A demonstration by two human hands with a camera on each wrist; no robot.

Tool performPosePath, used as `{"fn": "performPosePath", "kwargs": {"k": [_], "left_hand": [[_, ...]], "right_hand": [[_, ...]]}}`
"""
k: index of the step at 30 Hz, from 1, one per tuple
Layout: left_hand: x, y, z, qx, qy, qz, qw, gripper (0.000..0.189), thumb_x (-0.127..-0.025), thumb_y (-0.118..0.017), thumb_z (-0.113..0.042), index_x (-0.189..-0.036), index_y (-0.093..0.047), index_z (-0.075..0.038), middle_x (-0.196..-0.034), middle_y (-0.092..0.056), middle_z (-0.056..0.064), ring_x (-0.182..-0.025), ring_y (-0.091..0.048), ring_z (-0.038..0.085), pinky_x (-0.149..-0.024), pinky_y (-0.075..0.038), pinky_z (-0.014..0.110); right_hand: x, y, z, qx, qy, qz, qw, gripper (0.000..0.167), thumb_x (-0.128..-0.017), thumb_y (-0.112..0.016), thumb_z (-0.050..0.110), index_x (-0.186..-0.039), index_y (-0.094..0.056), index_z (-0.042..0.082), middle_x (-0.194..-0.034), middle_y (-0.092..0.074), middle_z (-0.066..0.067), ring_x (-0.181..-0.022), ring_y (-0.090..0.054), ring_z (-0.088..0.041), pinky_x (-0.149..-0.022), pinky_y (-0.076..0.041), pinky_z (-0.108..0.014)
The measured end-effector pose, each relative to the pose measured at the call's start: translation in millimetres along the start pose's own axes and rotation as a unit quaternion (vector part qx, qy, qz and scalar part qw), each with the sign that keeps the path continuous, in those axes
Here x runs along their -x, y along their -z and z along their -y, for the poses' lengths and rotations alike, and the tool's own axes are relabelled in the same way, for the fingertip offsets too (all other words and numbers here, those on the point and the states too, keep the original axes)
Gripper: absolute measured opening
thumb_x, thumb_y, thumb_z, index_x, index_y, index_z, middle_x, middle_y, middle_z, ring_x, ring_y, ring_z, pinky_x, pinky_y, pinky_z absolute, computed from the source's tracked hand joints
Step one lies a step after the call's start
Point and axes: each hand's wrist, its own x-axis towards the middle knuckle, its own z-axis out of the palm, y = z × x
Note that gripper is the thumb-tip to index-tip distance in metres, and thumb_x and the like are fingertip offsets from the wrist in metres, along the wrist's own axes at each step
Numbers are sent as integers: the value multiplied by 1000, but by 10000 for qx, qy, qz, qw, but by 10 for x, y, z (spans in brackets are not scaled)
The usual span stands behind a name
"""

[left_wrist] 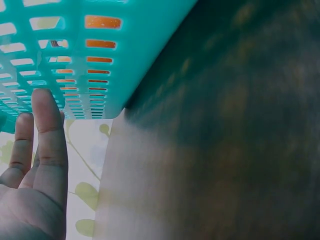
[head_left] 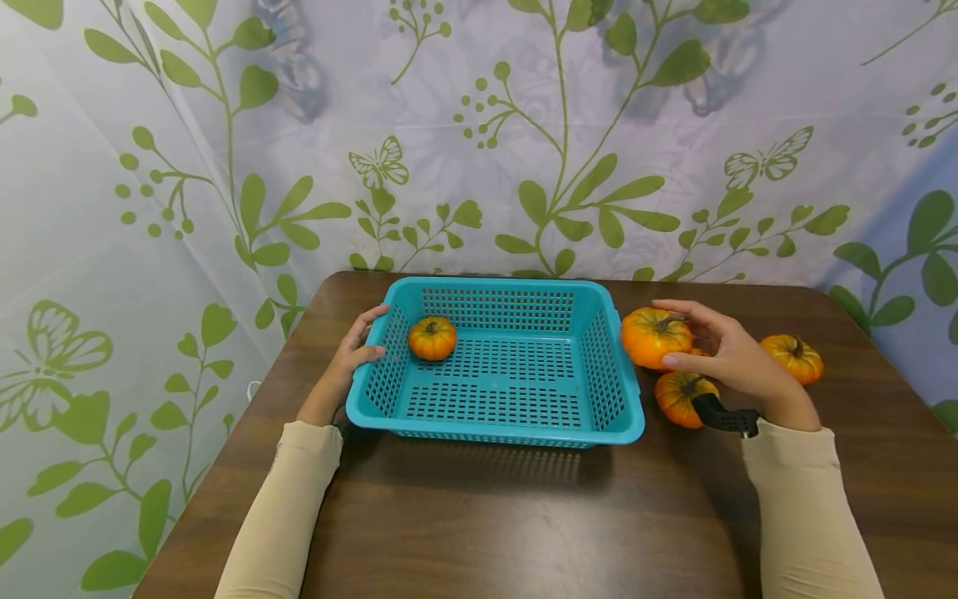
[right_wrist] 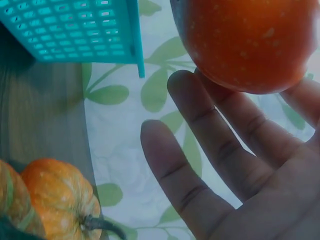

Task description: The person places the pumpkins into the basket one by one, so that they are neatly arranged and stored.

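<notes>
A turquoise plastic basket (head_left: 490, 438) with slotted walls stands on the table, a small orange pumpkin (head_left: 432, 339) lying in its left end. At the basket's left rim my left hand (head_left: 353, 353) has a thumb and fingertip over the edge; other fingers (left_wrist: 51, 145) lie along the outer wall. My right hand (head_left: 729, 353) holds a larger orange pumpkin (head_left: 655, 337) between thumb and fingers, just outside the right rim. The right wrist view shows that pumpkin (right_wrist: 250, 40) raised above the table. Below my right hand lies a striped pumpkin (head_left: 677, 399), partly covered by the black wrist mount.
Another pumpkin (head_left: 792, 359) lies right of my right hand, and part of one more shows behind the fingers. The brown wooden table (head_left: 479, 524) backs onto a leaf-patterned cloth (head_left: 479, 150).
</notes>
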Motion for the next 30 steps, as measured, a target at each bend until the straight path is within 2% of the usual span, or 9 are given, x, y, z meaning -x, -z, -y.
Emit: {"fn": "performPosePath", "kwargs": {"k": [5,10,14,19,23,26,30], "left_hand": [[-20,1,19,64,17,21,10000,74,-94,-50,-9,-166,-30,-2,-157,-38,37,-127,-53,41,-94,-55,29],[-32,11,45,-12,48,32,10000,75,-94,-50,-10,-166,-29,-2,-156,-38,36,-124,-55,36,-94,-55,30],[-24,19,44,-7,29,-11,10000,75,-94,-50,-10,-165,-30,-1,-156,-39,36,-123,-55,34,-93,-55,30],[-32,25,49,29,45,-8,10000,75,-94,-50,-10,-165,-29,-1,-156,-38,36,-125,-54,37,-93,-55,30],[-45,32,58,-21,117,-36,9999,76,-92,-51,-11,-165,-30,-1,-156,-38,36,-127,-51,43,-92,-54,30],[-45,33,56,-23,145,-48,9999,77,-92,-51,-11,-165,-31,-1,-158,-37,35,-129,-50,46,-92,-54,30],[-33,36,52,9,154,-6,9999,76,-94,-51,-11,-166,-29,-2,-161,-36,34,-129,-52,42,-93,-55,30]], "right_hand": [[-49,-45,48,37,17,173,9998,72,-93,-73,-11,-160,-49,3,-147,-57,19,-112,-63,-8,-95,-50,-16],[-96,-97,121,148,-163,378,9990,70,-94,-76,-5,-158,-51,3,-144,-60,16,-110,-63,-11,-94,-51,-19],[-165,-131,174,368,-232,430,9981,70,-92,-81,0,-157,-53,4,-148,-59,8,-118,-59,-10,-97,-47,-17],[-258,-148,242,584,-211,552,9965,73,-90,-85,3,-157,-55,6,-149,-59,-1,-120,-56,-6,-97,-45,-17],[-342,-148,300,660,36,771,9948,74,-88,-86,2,-155,-55,3,-146,-63,-13,-118,-61,-3,-96,-48,-17],[-412,-143,339,673,169,935,9932,74,-86,-88,2,-154,-57,4,-144,-66,-17,-116,-63,-2,-95,-49,-17],[-506,-142,395,706,115,1138,9909,76,-86,-89,4,-154,-56,5,-145,-65,-19,-116,-63,-1,-94,-52,-19]]}}
